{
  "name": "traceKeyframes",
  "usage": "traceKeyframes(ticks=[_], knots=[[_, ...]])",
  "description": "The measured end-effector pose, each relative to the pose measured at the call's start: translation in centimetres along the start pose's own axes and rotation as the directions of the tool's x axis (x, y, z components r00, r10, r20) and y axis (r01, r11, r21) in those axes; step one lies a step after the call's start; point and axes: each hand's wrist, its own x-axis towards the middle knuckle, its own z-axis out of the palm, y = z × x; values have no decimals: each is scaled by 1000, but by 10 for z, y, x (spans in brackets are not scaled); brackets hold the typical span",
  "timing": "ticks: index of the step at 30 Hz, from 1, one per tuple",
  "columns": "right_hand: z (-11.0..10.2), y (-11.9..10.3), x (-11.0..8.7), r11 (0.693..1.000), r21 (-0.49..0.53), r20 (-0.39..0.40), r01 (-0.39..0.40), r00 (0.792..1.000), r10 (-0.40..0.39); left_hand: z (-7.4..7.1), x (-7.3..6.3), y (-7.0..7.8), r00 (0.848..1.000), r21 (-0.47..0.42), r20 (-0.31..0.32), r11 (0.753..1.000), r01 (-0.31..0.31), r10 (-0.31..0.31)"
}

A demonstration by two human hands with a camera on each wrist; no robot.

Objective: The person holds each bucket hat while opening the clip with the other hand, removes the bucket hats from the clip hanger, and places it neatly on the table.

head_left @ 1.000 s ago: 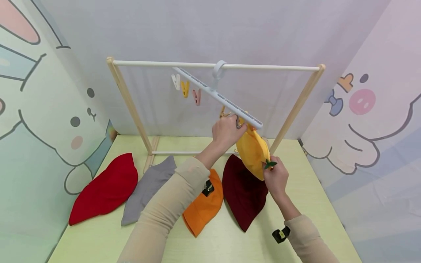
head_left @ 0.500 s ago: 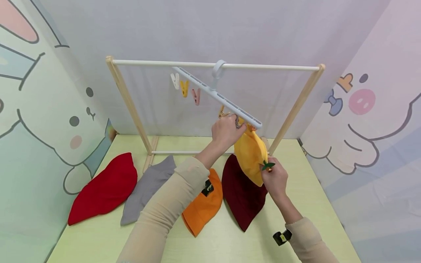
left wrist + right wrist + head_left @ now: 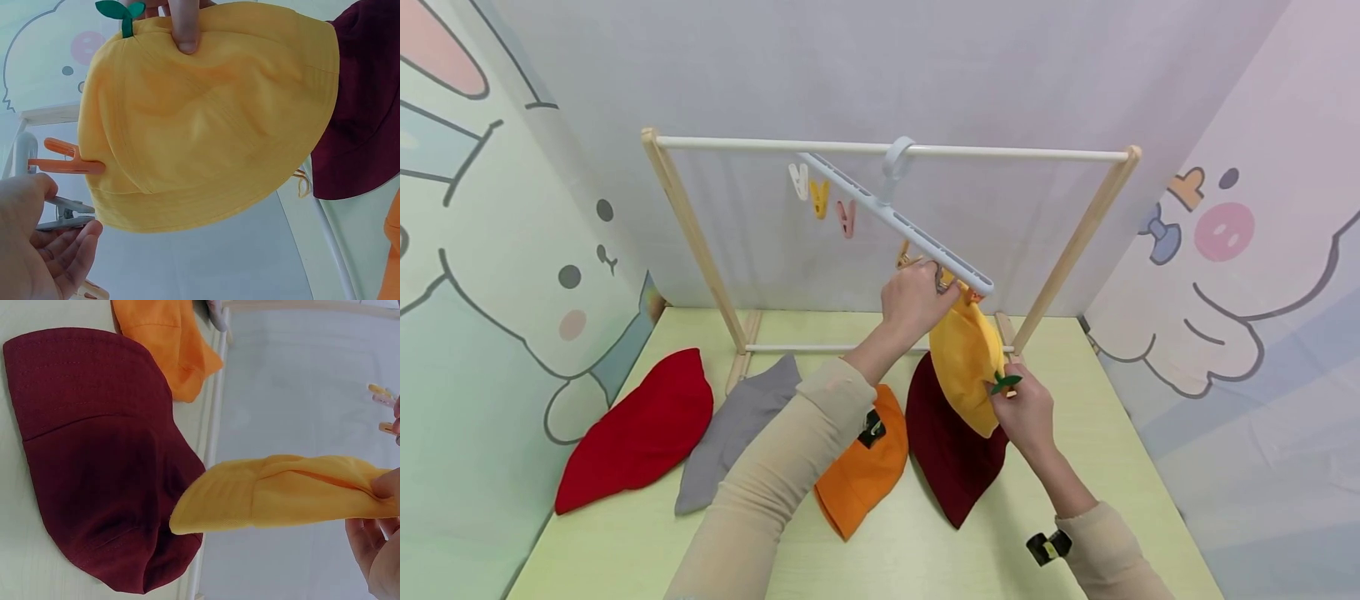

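A yellow bucket hat [image 3: 206, 112] with a green sprout on its crown hangs from the right end of the light-blue hanger [image 3: 901, 223]. An orange clothespin [image 3: 72, 164] grips its edge. My right hand [image 3: 1028, 410] pinches the hat near the sprout, thumb on one face and fingers behind. With thumb and fingers, my left hand [image 3: 916, 298] squeezes a grey clothespin [image 3: 69, 215] just below the orange one. The grey clothespin's tips are right at the hat's edge in the left wrist view.
White, yellow and pink clothespins [image 3: 846, 219] hang along the hanger's far half. It hooks over the white rod [image 3: 1015, 153] of a wooden-legged rack. Red [image 3: 640, 433], grey [image 3: 737, 433], orange [image 3: 872, 467] and maroon [image 3: 955, 450] hats lie on the pale table [image 3: 1150, 500].
My right hand has moved slightly down and left, and the hat's lower part has swung the same way. The hanger's near end has shifted a little left. My left hand has barely moved.
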Motion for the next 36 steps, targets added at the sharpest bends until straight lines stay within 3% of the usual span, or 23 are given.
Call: traceKeyframes(ticks=[24, 36], knots=[[-7, -8, -8, 998, 53, 22, 18, 1000, -19, 8, -1, -3, 999, -12, -3, 999, 45, -45], [-10, -9, -8, 999, 44, 4, 31, 1000, -31, 11, -2, -4, 998, -23, -40, 999, 40, -41]])
